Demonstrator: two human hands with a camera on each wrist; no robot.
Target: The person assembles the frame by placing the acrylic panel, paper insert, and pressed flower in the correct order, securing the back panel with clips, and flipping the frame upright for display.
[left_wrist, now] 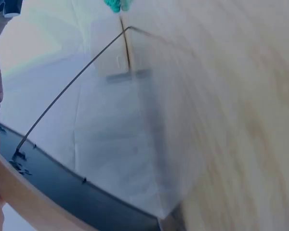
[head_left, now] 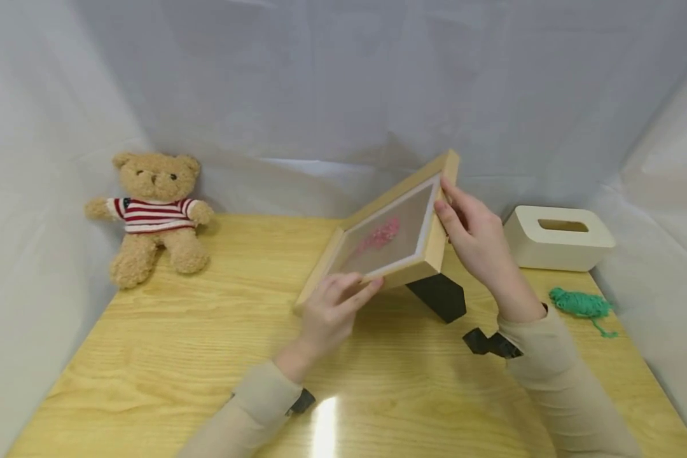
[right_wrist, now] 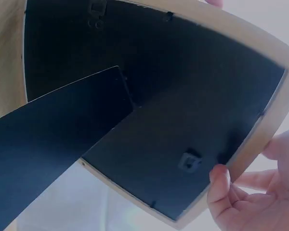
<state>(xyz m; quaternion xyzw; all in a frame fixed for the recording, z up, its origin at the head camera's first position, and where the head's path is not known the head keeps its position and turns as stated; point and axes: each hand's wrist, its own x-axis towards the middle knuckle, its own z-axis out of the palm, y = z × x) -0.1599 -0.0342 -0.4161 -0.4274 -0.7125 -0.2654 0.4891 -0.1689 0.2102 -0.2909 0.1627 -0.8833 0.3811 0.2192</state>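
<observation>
A light wooden picture frame [head_left: 394, 275] with a pink flower picture [head_left: 380, 235] is held tilted above the table, its right side raised. My right hand [head_left: 478, 238] grips the raised right side, and in the right wrist view the fingers [right_wrist: 219, 180] curl over the rim onto the black back [right_wrist: 183, 110]. Along the near edge, my left hand [head_left: 329, 315] pinches the wood. In the left wrist view only a bit of that hand shows at the left border. A black stand leg [head_left: 437, 298] is folded out behind the frame.
A teddy bear [head_left: 156, 216] in a striped sweater sits at the back left. A cream tissue box [head_left: 558, 248] stands at the back right, with a green yarn bundle [head_left: 581, 303] in front of it. Pale cloth [head_left: 343, 83] walls surround the wooden table [head_left: 149, 369].
</observation>
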